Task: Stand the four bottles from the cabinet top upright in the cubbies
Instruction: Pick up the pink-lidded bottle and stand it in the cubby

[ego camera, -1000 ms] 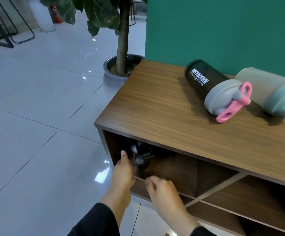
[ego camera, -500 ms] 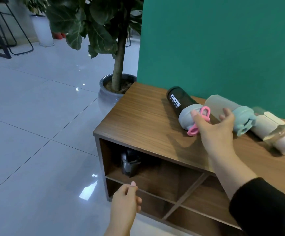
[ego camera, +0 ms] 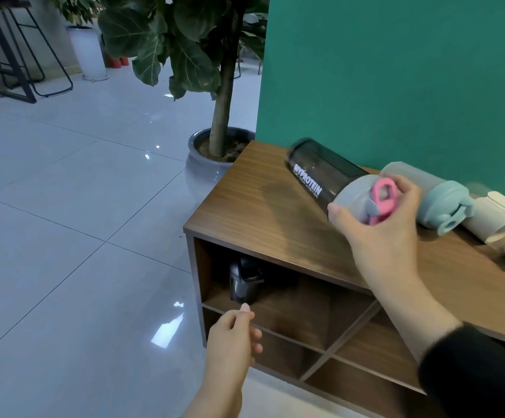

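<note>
My right hand [ego camera: 381,224] grips the grey lid end of a dark smoked bottle [ego camera: 320,173] with a pink loop, its body tilted up off the wooden cabinet top [ego camera: 245,206]. Beside it lie a pale bottle with a mint lid [ego camera: 438,200] and a white bottle with a clear cap [ego camera: 504,230], both on their sides. A black bottle [ego camera: 245,282] stands upright in the top left cubby [ego camera: 293,300]. My left hand [ego camera: 233,342] hovers loosely curled and empty in front of the cubbies' left edge.
A potted tree in a grey pot [ego camera: 212,158] stands just left of the cabinet against the green wall [ego camera: 396,70]. Glossy tiled floor [ego camera: 64,236] spreads to the left. Black stool legs [ego camera: 13,70] are far back left. Lower cubbies [ego camera: 359,375] hold nothing visible.
My right hand has closed on the dark bottle's lid and lifted that end off the top. My left hand drew back from the cubby with the black bottle and stays low.
</note>
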The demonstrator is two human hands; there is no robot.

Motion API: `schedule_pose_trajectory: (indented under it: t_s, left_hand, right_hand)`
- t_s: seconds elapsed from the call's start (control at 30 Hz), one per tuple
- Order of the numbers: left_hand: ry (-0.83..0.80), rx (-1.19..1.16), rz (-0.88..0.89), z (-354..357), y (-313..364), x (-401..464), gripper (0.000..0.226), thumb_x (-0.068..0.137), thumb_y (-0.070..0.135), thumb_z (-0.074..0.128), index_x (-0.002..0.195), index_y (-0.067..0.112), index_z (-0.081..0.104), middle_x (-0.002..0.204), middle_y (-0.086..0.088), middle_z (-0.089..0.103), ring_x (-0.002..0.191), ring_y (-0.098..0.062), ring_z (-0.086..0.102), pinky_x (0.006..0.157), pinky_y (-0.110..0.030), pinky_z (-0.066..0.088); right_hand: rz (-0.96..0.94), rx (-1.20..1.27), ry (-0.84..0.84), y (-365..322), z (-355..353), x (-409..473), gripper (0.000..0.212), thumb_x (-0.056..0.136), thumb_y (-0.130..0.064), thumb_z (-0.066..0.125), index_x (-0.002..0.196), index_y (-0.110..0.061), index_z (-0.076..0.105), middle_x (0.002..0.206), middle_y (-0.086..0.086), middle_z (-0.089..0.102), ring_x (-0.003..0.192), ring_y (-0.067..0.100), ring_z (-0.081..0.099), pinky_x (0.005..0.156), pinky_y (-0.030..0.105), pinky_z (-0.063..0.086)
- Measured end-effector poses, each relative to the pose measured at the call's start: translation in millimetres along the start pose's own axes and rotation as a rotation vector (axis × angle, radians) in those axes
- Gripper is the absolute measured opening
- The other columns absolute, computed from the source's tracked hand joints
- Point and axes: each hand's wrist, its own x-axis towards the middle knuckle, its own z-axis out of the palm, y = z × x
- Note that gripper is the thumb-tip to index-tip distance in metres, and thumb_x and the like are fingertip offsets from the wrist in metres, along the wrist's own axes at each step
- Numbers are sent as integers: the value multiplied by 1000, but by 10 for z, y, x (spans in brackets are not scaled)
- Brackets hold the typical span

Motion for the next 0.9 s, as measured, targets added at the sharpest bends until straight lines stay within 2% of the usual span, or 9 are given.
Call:
schedule_pose_trajectory:
  t_s: [0.1, 0.2, 0.3, 0.37, 0.47, 0.6, 0.73, 0.8, 0.9]
  left_hand:
    - [-25, -210, 47, -57, 74, -122, 50, 102, 48, 42, 96, 7, 70, 63, -11, 67, 55, -27, 63, 50, -31, 50]
    - [14, -508, 142, -114, 116, -317, 60, 99, 56, 36, 93, 5, 66, 60, -10, 63, 49, -24, 59, 44, -30, 46]
    - [-145, -528, 71, -87, 127, -461, 69, 89, 69, 34, 104, 13, 70, 85, -11, 76, 73, -26, 73, 61, -38, 57]
    - [-235, -428, -135, -21, 114, -507, 65, 84, 72, 44, 112, 20, 72, 104, -11, 80, 96, -29, 75, 77, -43, 60]
    - [-269, -376, -306, 67, 76, -515, 52, 84, 57, 66, 117, 17, 72, 107, -12, 80, 99, -31, 75, 85, -45, 60]
    - [-201, -360, -430, 174, -20, -429, 41, 88, 45, 67, 99, 6, 74, 83, -18, 81, 81, -33, 74, 82, -47, 60]
    - [-108, -297, -478, 284, -128, -184, 54, 81, 52, 72, 115, 9, 66, 100, -23, 77, 91, -37, 74, 76, -45, 64]
    - [-108, -316, -515, 338, -182, -87, 53, 81, 50, 73, 114, 9, 66, 100, -24, 76, 89, -38, 75, 69, -44, 64]
    - [-116, -351, -537, 409, -255, 33, 51, 86, 49, 70, 116, 8, 65, 99, -23, 76, 85, -36, 75, 58, -37, 62]
  right_hand:
    - [-82, 119, -184, -344, -391, -634, 82, 53, -31, 91, 118, -46, 43, 108, -38, 51, 99, -10, 57, 79, 3, 44]
    - [-49, 211, -293, -301, -681, -1126, 88, 33, -58, 93, 114, -48, 61, 111, -21, 62, 97, -5, 63, 84, 17, 50]
    - [230, 244, -221, 50, -772, -1396, 58, 29, -82, 78, 81, -57, 75, 97, -17, 76, 96, -7, 67, 88, 10, 47]
    - [303, 155, -290, 132, -778, -1581, 57, 48, -63, 84, 103, -64, 66, 113, -35, 65, 109, -13, 59, 94, 4, 38]
    - [168, 53, -314, 374, -811, -1737, 110, 14, -50, 97, 117, -58, 58, 126, -29, 59, 112, -11, 58, 94, 16, 46]
    - [439, 342, -178, 497, -620, -1887, 72, 9, -22, 95, 76, -46, 80, 97, -15, 77, 79, 0, 72, 60, 13, 54]
    - [422, 348, -64, 727, -345, -2094, 117, 7, -27, 101, 114, -38, 57, 104, -42, 61, 97, -11, 62, 60, 14, 56]
    - [360, 312, -14, 789, -236, -2022, 109, 24, -4, 97, 116, -36, 49, 100, -48, 57, 97, -18, 58, 62, 9, 54]
    - [320, 262, 32, 929, -72, -1895, 100, 38, -7, 87, 122, -39, 44, 105, -47, 53, 106, -16, 54, 76, 13, 56]
